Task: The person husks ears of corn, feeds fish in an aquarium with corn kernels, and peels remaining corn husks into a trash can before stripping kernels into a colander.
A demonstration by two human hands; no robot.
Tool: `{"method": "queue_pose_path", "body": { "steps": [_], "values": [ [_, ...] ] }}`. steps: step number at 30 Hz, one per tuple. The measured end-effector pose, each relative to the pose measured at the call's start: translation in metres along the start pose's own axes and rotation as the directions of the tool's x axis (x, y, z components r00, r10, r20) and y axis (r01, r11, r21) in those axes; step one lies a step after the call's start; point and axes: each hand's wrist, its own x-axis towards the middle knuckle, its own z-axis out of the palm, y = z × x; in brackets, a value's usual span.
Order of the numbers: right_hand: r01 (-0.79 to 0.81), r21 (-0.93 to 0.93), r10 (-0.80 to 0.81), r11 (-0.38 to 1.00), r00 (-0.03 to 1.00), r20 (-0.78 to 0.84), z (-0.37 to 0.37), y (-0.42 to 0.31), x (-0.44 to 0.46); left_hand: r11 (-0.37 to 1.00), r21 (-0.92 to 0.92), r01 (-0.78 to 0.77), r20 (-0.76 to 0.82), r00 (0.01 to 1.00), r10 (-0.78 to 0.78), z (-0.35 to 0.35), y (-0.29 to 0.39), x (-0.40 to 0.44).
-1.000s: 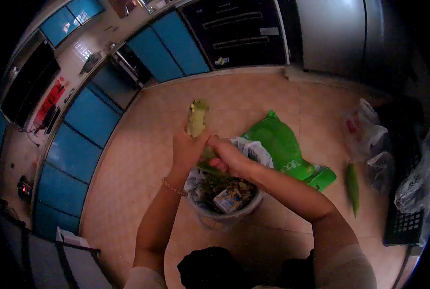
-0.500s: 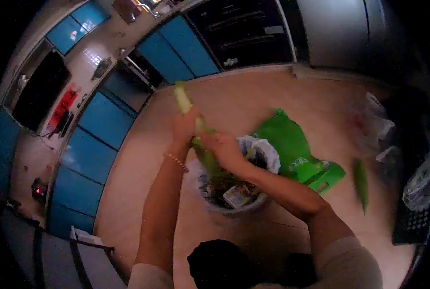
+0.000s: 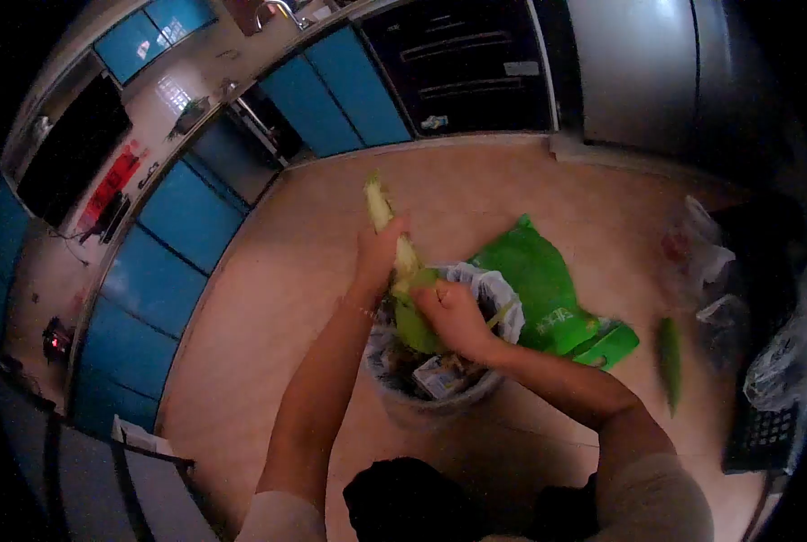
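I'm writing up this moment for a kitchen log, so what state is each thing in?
Corn ear: partly husked, tilted
Husk: peeled down toward the bin
Left hand: closed around the corn ear
Right hand: closed on the husk
Bin: open, lined, holding waste
Green bag: lying on the floor, contents not visible
Second ear: in green husk, lying on the floor
Blue cabinet doors: shut

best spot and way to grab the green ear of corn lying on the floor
Probably around the middle of the green ear of corn, from above with the grip across its length: it lies flat on the floor, long and slim, tapering at its near end.
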Motion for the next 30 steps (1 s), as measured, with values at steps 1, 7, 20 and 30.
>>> {"method": "queue_pose_path", "body": {
  "steps": [1,7,20,30],
  "values": [
    [-0.068,0.153,0.062,0.986,0.997,0.045,0.003,-0.001,0.0,1.0,-0.001,-0.001,0.0,1.0,0.001,0.0,0.007,-0.012],
    [0.091,0.205,-0.085,0.975,0.996,-0.038,0.0,-0.005,0.017,0.965,-0.249,-0.083,0.118,0.986,0.115,0.003,0.0,-0.041],
    [-0.69,0.536,0.238,0.486,0.695,0.679,-0.014,-0.033,0.034,0.925,0.278,-0.259,0.13,0.964,0.231,-0.019,0.011,-0.033],
    [-0.518,0.538,0.27,0.665,0.838,0.473,-0.011,-0.053,0.036,0.842,0.254,-0.477,0.248,0.873,0.42,-0.014,0.034,-0.014]
  ]
}}
